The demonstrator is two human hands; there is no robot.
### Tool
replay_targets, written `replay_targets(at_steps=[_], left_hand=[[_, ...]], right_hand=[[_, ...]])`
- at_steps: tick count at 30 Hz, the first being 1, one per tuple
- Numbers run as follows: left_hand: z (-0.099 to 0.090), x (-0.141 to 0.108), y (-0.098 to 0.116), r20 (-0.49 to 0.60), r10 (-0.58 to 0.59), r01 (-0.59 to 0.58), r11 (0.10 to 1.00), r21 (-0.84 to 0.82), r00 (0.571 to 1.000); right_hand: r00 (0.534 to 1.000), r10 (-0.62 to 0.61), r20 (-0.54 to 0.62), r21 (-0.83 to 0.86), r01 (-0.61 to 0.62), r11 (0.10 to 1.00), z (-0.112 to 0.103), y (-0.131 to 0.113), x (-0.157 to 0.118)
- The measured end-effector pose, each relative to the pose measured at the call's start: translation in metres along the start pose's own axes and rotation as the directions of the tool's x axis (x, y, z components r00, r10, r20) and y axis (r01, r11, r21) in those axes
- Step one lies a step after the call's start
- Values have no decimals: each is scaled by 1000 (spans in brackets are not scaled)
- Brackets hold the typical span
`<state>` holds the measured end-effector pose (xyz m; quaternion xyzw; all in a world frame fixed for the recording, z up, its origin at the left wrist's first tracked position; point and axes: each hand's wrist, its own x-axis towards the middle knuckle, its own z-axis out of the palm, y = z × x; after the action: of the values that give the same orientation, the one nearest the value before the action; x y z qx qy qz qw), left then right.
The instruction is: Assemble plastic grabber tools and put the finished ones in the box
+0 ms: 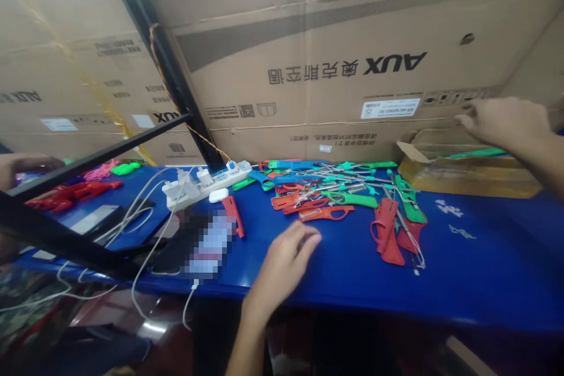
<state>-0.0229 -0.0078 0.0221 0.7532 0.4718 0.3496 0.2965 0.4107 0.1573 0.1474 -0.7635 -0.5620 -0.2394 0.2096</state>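
My left hand (286,255) is over the front of the blue table, its fingers curled in and the thumb near the index finger. Nothing shows in it. Just beyond it is a heap of long-nosed gas lighter parts: an orange lighter handle (326,213), a green handle (350,198), blue ones and thin metal rods. To its right lies a red lighter handle (388,232). My right hand (506,120) hovers above an open cardboard box (471,179), fingers loosely bent and apart, with nothing visible in them. A green lighter handle (480,153) sticks up inside the box.
Left of the heap are a white power strip (211,182) with chargers, a phone (211,247) on its cable and a red handle (233,217). A black metal frame (66,235) crosses the left side, another person's hand (17,167) behind it. Large cardboard (308,111) walls the back.
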Motion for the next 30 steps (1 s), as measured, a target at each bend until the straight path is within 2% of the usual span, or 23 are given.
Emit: replay_targets(at_steps=[1,2,4,5,6,7,9,10,12,15,16,17,19,22,27,30], left_hand=[[-10,15,-1,-21,42,-41,996,82,999],[-20,32,-4,-50,74,-64,982,177,996],[-37,72,-13,-111,146,-90,911,402,983],[-43,92,-19,-128,179,-83,838,539,976],[-47,111,-26,-89,200,-91,739,667,976],[-49,128,-34,-60,204,-104,703,703,977],[-46,150,-48,-35,205,-111,657,746,978],[-42,156,-53,-29,210,-115,638,762,977],[-30,158,-60,-19,233,-131,609,782,972],[-8,149,-58,19,284,-190,588,786,959],[-1,145,-55,44,306,-223,583,781,951],[4,141,-52,70,331,-261,577,774,941],[12,137,-48,113,389,-336,572,748,914],[14,136,-46,125,460,-413,604,681,879],[-2,136,-45,62,425,-383,733,561,903],[-9,133,-41,138,411,-426,777,463,901]], right_hand=[[999,-31,25,-11,32,999,-5,-14,-9],[989,-145,18,50,144,988,-9,-30,-22],[913,-406,-43,221,405,887,-10,-64,-52],[874,-474,-105,282,483,829,-7,-79,-68],[853,-502,-141,311,520,796,-1,-93,-83],[859,-477,-188,304,513,803,6,-104,-97],[881,-424,-212,283,470,836,23,-119,-118],[883,-429,-188,282,467,838,31,-123,-125],[836,-544,-66,294,537,790,43,-125,-134],[662,-735,147,330,668,667,52,-123,-144],[629,-755,186,329,684,651,54,-123,-146],[616,-759,208,322,690,648,55,-124,-149],[618,-753,227,310,687,658,56,-125,-152],[639,-730,243,324,656,682,59,-127,-152],[689,-687,230,368,592,717,62,-124,-150],[702,-677,220,377,579,723,65,-121,-152]])
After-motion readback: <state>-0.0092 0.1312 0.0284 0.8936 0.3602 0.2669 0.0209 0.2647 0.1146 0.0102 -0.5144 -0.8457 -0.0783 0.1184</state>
